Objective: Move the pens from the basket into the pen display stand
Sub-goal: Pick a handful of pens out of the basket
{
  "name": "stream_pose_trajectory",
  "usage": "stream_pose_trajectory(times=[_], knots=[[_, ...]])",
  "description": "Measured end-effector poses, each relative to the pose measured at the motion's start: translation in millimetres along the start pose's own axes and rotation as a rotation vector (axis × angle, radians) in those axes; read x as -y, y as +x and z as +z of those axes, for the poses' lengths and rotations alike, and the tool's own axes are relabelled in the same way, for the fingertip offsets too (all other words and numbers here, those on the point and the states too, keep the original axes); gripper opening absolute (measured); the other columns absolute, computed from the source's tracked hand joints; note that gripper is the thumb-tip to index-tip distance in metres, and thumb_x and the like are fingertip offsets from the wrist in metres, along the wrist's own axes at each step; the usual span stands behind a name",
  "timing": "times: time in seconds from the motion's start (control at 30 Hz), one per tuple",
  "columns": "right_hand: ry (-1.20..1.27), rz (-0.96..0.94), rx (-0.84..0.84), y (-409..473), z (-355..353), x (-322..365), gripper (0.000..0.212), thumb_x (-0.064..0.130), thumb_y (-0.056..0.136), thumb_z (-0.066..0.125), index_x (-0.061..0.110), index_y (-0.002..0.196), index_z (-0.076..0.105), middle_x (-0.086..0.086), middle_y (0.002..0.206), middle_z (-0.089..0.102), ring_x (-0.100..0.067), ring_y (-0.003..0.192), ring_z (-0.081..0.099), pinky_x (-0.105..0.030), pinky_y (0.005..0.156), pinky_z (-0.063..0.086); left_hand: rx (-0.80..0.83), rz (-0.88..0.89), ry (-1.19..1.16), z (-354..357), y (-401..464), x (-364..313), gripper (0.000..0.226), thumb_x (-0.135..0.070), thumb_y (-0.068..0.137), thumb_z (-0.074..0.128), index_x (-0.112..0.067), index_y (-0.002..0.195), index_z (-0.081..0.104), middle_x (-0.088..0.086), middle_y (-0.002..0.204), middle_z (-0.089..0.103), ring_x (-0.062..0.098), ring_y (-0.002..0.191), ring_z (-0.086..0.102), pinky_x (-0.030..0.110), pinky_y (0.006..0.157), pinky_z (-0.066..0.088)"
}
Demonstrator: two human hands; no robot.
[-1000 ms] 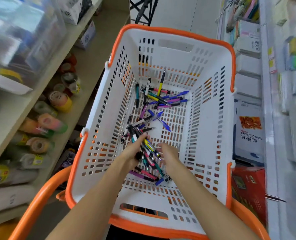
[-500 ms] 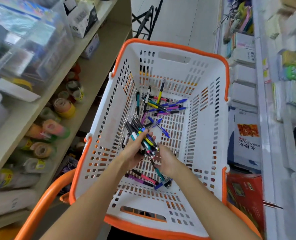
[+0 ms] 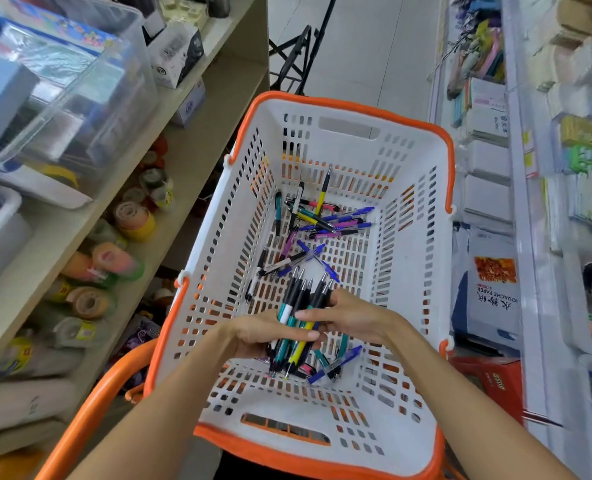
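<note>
1. Head camera view: a bundle of pens (image 3: pixel 299 315) sits between both hands above the near half of the basket (image 3: pixel 408 271), tips pointing away from the person, black grip sections up, teal, white and yellow barrels below.
2. Left hand (image 3: pixel 253 336) has its grip curled round the bundle from the left, fingers wrapped over the lower barrels.
3. Right hand (image 3: pixel 351 318) closes on the same bundle from the right, fingers laid across the barrels and meeting the left fingers.
4. Under the hands, a few loose pens (image 3: pixel 336 363) lie on the basket floor, among them a blue one and a teal one.
5. Farther in, a scattered pile of pens (image 3: pixel 322 220) covers the far half of the floor: yellow, teal, purple, blue, pink and black ones crossing each other; two blue ones cross near the middle.
6. The basket is white slotted plastic with an orange rim, and it rests on an orange basket (image 3: pixel 79 420) beneath it.
7. To the left stands a beige shelf unit (image 3: pixel 197 147) with tape rolls (image 3: pixel 135 220) on a lower level and clear plastic bins (image 3: pixel 79 84) above.
8. To the right, white shelving (image 3: pixel 526 237) carries stationery packs; a red box (image 3: pixel 492 386) sits low beside the basket.
9. A black folding stand (image 3: pixel 298 60) stands on the tiled floor beyond the basket.
</note>
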State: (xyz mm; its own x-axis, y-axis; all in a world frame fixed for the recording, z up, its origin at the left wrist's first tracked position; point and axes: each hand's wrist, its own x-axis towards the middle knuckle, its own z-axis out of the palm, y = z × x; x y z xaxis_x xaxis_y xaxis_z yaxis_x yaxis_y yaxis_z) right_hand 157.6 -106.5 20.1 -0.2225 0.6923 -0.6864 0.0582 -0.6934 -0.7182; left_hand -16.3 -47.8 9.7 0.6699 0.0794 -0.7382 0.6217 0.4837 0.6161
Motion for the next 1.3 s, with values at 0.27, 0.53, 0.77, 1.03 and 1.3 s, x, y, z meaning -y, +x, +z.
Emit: stream_pose_trajectory(times=[0.27, 0.53, 0.77, 1.03, 1.3], knots=[[-0.031, 0.03, 0.098, -2, -4, -3, 0.038, 0.01, 0.083, 0.071, 0.002, 0.119, 0.061, -0.012, 0.109, 0.069, -0.019, 0.096, 0.067, -0.029, 0.087, 0.054, 0.188, -0.086, -0.062, -1, -6, 3, 0.017, -0.024, 0.098, 0.049, -0.032, 0.113, 0.052, -0.014, 0.103, 0.071, 0.001, 0.097, 0.067, 0.026, 0.087, 0.054], [-0.799, -0.033, -0.081, -19, -18, 30, 0.115, 0.036, 0.068, 0.083, 0.029, 0.151, 0.004, 0.001, 0.158, 0.009, -0.019, 0.145, 0.014, -0.035, 0.116, 0.017, 0.267, -0.181, -0.126, -15, -17, -5, 0.033, -0.035, 0.092, 0.061, -0.01, 0.112, 0.055, 0.006, 0.095, 0.064, 0.01, 0.077, 0.059, 0.028, 0.072, 0.055], [-1.412, -0.456, -0.029, -9, 18, 27, 0.042, 0.026, 0.075, 0.072, 0.021, 0.112, 0.052, 0.002, 0.102, 0.057, -0.016, 0.094, 0.049, -0.033, 0.088, 0.038, 0.389, -0.299, -0.091, -11, -21, -23, 0.019, -0.017, 0.099, 0.046, -0.016, 0.08, 0.049, -0.009, 0.063, 0.055, 0.001, 0.056, 0.052, 0.013, 0.052, 0.046], [-1.115, -0.381, -0.06, -4, 29, 13, 0.027, 0.037, 0.08, 0.063, 0.033, 0.065, 0.042, 0.014, 0.055, 0.045, -0.008, 0.05, 0.041, -0.02, 0.052, 0.028, 0.432, -0.455, -0.267, -23, -11, -23, 0.019, -0.028, 0.083, 0.064, -0.013, 0.073, 0.057, -0.007, 0.065, 0.053, 0.001, 0.048, 0.05, 0.01, 0.044, 0.046], [-0.88, -0.116, 0.133, -3, 27, 22, 0.006, 0.025, 0.086, 0.065, 0.021, 0.085, 0.06, -0.002, 0.078, 0.064, -0.012, 0.064, 0.055, -0.019, 0.06, 0.044, 0.385, -0.405, -0.261, -34, -31, -39, 0.062, -0.056, 0.073, 0.066, -0.018, 0.121, 0.051, 0.011, 0.101, 0.07, 0.016, 0.076, 0.071, 0.023, 0.058, 0.058]])
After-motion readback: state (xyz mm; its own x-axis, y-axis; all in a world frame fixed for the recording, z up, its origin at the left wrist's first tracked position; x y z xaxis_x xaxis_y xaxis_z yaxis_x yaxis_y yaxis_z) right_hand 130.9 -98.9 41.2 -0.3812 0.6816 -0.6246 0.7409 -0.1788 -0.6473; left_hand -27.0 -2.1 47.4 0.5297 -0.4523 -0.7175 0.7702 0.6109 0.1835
